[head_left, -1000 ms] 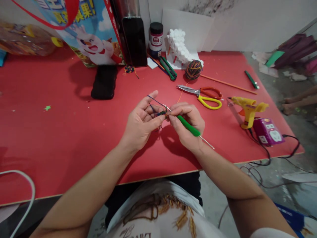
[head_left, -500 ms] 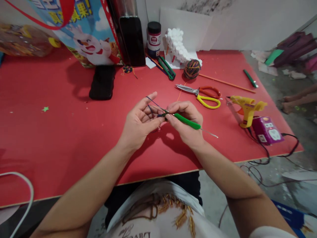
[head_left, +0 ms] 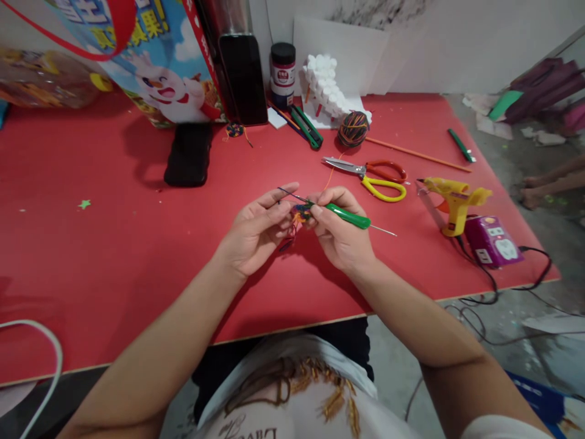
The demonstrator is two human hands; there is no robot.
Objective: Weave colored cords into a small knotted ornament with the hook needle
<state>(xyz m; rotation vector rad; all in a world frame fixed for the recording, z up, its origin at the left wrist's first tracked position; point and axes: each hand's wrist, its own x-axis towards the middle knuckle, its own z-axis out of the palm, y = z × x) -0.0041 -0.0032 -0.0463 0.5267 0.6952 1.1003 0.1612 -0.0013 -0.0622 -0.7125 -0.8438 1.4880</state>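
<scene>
My right hand (head_left: 345,235) grips a crochet hook (head_left: 350,216) by its green handle; a thin metal end sticks out past the palm to the right. Between my hands is a small multicoloured crochet piece (head_left: 301,213), with loose strands hanging below it. My left hand (head_left: 258,228) pinches the left side of this piece, and dark yarn runs over its raised index finger to the hook. From the crochet piece an orange strand leads back to the ball of variegated yarn (head_left: 353,128). The hook's working tip is partly hidden by my fingers.
Scissors (head_left: 365,174) lie just beyond my right hand. To the right are a yellow glue gun (head_left: 454,198) and a purple box (head_left: 493,241) with cables. Phones (head_left: 188,154), a green cutter (head_left: 307,128), a jar (head_left: 282,74) and a gift bag (head_left: 169,79) line the back.
The crochet piece has turned so its colourful face shows between my hands. My left index finger has shifted right and slightly down, and the hook has tilted a little flatter.
</scene>
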